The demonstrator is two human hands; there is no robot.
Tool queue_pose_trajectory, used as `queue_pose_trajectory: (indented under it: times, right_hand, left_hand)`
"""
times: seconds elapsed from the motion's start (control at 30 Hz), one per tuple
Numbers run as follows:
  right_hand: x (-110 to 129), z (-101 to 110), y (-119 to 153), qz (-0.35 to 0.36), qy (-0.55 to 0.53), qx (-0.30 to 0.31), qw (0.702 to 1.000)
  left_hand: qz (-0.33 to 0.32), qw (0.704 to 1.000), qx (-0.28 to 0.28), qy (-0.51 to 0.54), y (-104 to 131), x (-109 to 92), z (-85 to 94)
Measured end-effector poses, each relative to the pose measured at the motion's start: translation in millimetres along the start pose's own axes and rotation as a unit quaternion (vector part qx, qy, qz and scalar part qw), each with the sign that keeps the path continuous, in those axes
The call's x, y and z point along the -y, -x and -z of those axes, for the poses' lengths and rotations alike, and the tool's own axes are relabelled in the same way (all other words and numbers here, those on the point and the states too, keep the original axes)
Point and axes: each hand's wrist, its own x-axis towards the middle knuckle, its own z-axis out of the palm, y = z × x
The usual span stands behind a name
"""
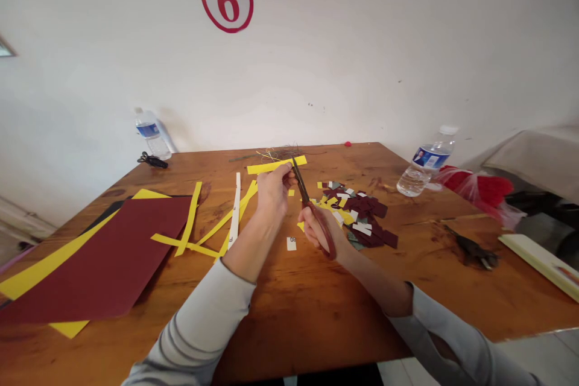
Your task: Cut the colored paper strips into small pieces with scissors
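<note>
Our left grip (271,190) pinches a yellow strip (269,166) along its lower edge; our right grip (319,228) is wrapped about the handles of the scissors (301,182). Blades cross the strip toward its right end, a short length projecting beyond them; we cannot tell how far they stand apart. The strip lies near the far side of the surface (280,325), just this side of some thin wires (280,154).

Room: a band of wood lies between our forearms, widening toward the near edge, with only a printed white scrap (292,243) and a small yellow square (291,192) in it. To the right, the pile of cut pieces (371,205) sits just beside our right wrist, its border ragged. Left of our left forearm, yellow strips (184,230) cross one another and a white strip (234,211) runs lengthwise, so space is tighter there.

Edges: a maroon sheet (104,259) over yellow ones fills the left side; we cannot tell whether it overhangs. Bottles stand near the borders, one at the far left corner (152,136), one on the right (427,160). Wood shows between pile and dark tool (473,250), near the right edge.
</note>
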Motion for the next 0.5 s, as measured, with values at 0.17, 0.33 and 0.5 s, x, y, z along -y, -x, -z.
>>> queue_pose_trajectory:
  times: [0.17, 0.33, 0.5]
  right_hand:
    - [1.6, -1.8, -1.0, -0.002, -0.009, -0.007, 1.0]
    - [-2.8, -0.9, -3.5, -0.009, 0.004, -0.026, 1.0]
    - [-4.2, 1.2, -3.4, -0.002, 0.027, -0.034, 0.999]
  left_hand:
    - [0.0, 1.0, -0.006, 0.0, -0.7, 0.3, 0.0]
    - [0.004, 1.0, -0.007, 0.002, -1.3, 0.4, 0.3]
    - [0.001, 1.0, -0.002, 0.008, -2.7, 0.7, 0.9]
